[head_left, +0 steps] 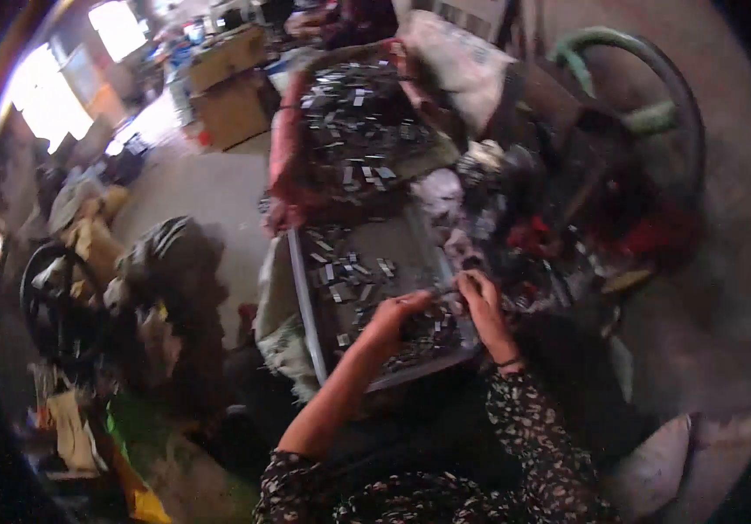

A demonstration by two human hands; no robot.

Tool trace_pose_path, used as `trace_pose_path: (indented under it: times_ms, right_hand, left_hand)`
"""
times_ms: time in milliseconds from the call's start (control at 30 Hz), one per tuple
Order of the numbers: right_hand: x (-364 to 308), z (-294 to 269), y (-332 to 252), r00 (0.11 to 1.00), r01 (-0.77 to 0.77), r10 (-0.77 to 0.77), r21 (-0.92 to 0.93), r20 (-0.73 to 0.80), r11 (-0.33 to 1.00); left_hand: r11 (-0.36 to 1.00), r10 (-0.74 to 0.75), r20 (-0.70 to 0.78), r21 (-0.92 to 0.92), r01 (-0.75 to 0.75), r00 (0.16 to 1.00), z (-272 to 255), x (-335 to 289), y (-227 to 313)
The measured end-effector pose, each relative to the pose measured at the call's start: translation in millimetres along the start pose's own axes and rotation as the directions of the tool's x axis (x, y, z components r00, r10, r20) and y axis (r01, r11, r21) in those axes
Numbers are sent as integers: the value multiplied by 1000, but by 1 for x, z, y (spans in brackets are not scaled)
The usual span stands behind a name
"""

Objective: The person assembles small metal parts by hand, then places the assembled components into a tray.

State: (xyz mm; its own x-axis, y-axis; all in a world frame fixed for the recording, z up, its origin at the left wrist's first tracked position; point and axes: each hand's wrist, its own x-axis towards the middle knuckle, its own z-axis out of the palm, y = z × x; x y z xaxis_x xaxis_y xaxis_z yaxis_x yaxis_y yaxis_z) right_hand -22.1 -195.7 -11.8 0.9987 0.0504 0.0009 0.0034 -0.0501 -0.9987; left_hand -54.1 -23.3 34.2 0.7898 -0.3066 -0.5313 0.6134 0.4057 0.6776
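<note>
Over the right side of a shallow rectangular tray (305,314), my left hand (403,307) and my right hand (480,301) are close together. The fingers of both are closed and meet above the tray's edge, beside the machine. What they hold, if anything, is too small and blurred to name. Small flat metal pieces (338,288) lie scattered over the left part of the tray, and more are heaped below my hands at its near end.
Beyond the tray, a reddish sack (286,157) lies open, full of similar metal pieces. A dark, cluttered machine (559,236) stands close on the right, with a large green-and-black wheel (694,113) behind it. Cardboard boxes (231,109) are at the back left; sacks (174,253) sit at left.
</note>
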Motion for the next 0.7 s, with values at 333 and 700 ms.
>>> trace_pose_path:
  times_ms: [333, 700]
  right_hand:
    - [24, -56, -28, 921, 195, -389, -859, -6, 474]
    - [5, -35, -46, 965, 248, -261, -249, -23, 936]
  left_hand:
    - [948, -76, 193, -291, 131, 978, 20, 15, -6]
    - [907, 180, 56, 376, -188, 982, 50, 37, 2]
